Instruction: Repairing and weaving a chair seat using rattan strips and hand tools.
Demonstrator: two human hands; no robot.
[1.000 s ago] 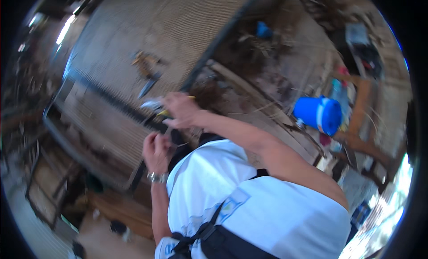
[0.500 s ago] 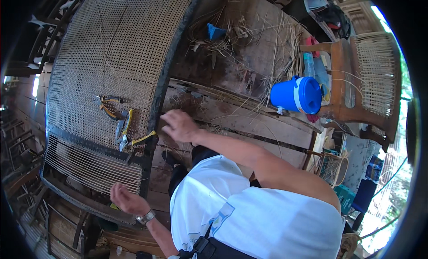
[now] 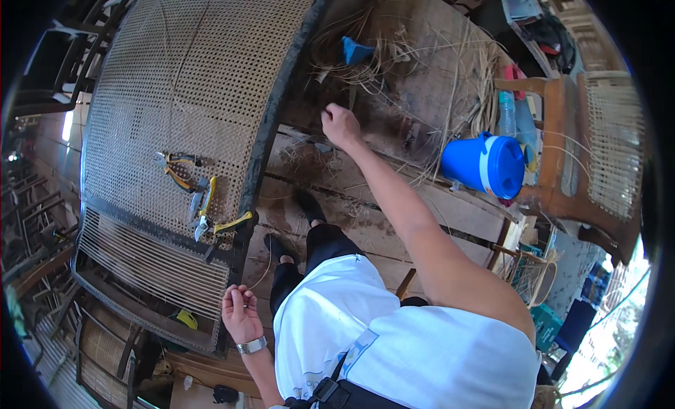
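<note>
My left hand point(image 3: 241, 316), with a metal watch on its wrist, is beside the near right corner of the caned frame point(image 3: 249, 163). Its fingers pinch a thin cane strand point(image 3: 268, 263), which curves up from the fingertips. Held out over the wooden floor, my right hand point(image 3: 341, 126) has its fingers curled closed; whatever may be in them cannot be made out. Woven cane mesh point(image 3: 211, 64) fills most of the frame, and parallel strands point(image 3: 151, 265) cross its near section. Orange-handled pliers point(image 3: 179, 171) and yellow-handled pruning shears point(image 3: 205, 218) lie on the mesh.
A blue drink cooler point(image 3: 484, 164) stands at the right, near a wooden chair point(image 3: 555, 138) with a partly woven panel. Loose cane strands point(image 3: 481, 92) and a blue scrap point(image 3: 357, 51) litter the boards point(image 3: 436, 212). Chair frames point(image 3: 42, 219) crowd the left.
My right hand has swung up and to the right, away from the frame's edge, and its fingers have closed. My left hand has moved right, off the parallel strands. The view has shifted slightly.
</note>
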